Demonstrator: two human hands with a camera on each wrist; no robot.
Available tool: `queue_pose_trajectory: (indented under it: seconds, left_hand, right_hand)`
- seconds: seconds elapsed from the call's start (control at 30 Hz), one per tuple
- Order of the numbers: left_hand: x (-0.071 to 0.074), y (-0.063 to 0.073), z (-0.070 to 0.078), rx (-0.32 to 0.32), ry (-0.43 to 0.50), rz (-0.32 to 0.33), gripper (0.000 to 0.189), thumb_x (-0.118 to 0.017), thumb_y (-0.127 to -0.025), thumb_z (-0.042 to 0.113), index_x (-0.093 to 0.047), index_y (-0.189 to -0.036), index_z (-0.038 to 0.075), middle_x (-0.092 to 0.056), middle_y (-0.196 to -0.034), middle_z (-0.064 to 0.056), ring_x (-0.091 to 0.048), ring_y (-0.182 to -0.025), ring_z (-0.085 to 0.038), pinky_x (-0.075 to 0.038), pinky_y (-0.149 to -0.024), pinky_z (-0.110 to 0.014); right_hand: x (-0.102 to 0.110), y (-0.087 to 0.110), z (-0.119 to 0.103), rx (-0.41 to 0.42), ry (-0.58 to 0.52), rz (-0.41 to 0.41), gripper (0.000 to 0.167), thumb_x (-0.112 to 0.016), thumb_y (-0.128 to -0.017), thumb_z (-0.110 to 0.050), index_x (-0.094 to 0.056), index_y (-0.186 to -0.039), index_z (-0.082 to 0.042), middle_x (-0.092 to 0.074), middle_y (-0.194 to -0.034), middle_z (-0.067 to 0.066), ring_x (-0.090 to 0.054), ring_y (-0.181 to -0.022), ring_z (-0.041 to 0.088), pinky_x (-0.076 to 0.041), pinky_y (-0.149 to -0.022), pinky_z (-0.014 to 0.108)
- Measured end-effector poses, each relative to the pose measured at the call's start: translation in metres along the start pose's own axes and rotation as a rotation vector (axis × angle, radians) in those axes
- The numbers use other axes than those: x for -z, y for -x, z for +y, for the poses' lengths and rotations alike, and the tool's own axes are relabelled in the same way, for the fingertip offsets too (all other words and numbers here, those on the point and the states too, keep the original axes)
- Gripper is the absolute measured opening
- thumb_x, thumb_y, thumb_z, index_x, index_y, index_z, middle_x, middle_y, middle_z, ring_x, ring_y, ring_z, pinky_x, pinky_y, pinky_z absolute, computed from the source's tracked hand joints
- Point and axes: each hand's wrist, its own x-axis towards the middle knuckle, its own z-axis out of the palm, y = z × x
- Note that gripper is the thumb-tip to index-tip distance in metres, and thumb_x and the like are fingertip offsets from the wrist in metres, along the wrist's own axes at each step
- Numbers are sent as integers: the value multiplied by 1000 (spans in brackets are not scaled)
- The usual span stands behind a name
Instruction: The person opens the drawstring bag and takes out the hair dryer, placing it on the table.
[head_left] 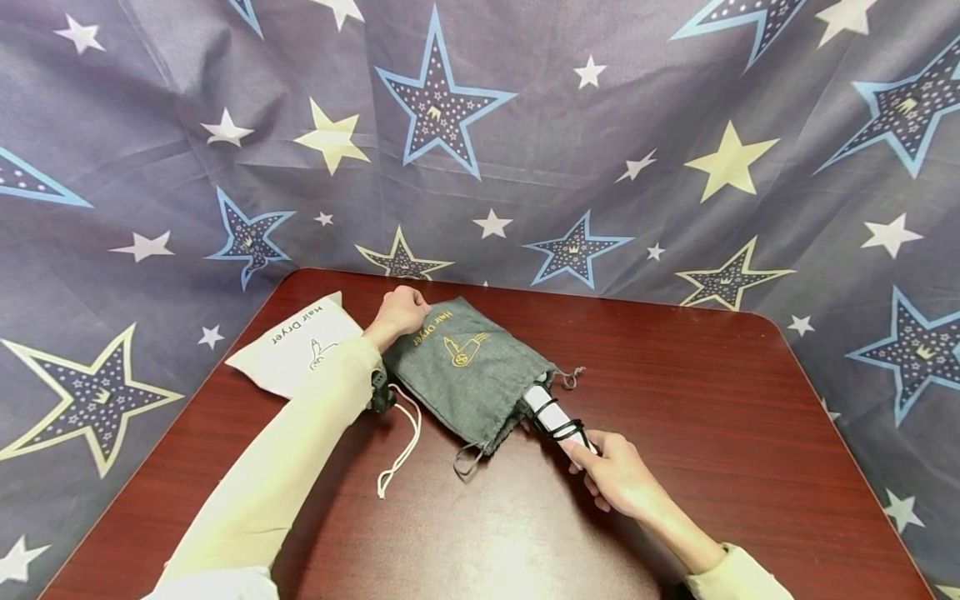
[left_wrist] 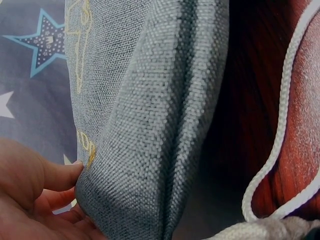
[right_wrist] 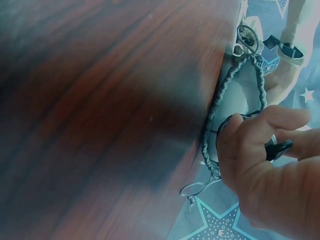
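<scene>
A grey drawstring bag (head_left: 480, 367) printed "Hair Dryer" lies slanted on the table, its mouth toward the lower right. My left hand (head_left: 402, 310) pinches the bag's closed end at a far corner; in the left wrist view, thumb and fingers grip the cloth (left_wrist: 145, 130) there. Out of the mouth sticks the white handle of a hair dryer (head_left: 546, 408), wound with black cord. My right hand (head_left: 618, 477) grips the outer end of this handle. The rest of the dryer is hidden inside the bag. In the right wrist view, the gathered rim (right_wrist: 206, 135) surrounds the handle.
A cream drawstring pouch (head_left: 281, 354), also printed "Hair Dryer", lies to the left under my left forearm. Its white cord (head_left: 408, 450) trails over the red-brown table (head_left: 712, 400). A grey star-patterned curtain (head_left: 540, 167) hangs behind and around the table.
</scene>
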Motion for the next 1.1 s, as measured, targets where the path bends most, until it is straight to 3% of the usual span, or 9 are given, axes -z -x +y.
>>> queue_pose_trajectory:
  seconds: [1.1]
  left_hand:
    - [2,-1,-4,11,-3,-11,19,-61,-104,14,-73,-96,1,-73,-118,-16,-63,-109,-36,-50,-89,-43]
  right_hand:
    - [3,4,1,1,-9,-1,33,-65,-105,-30,-64,-92,0,-49,-55,3,-43,-42,13,-38,-39,28]
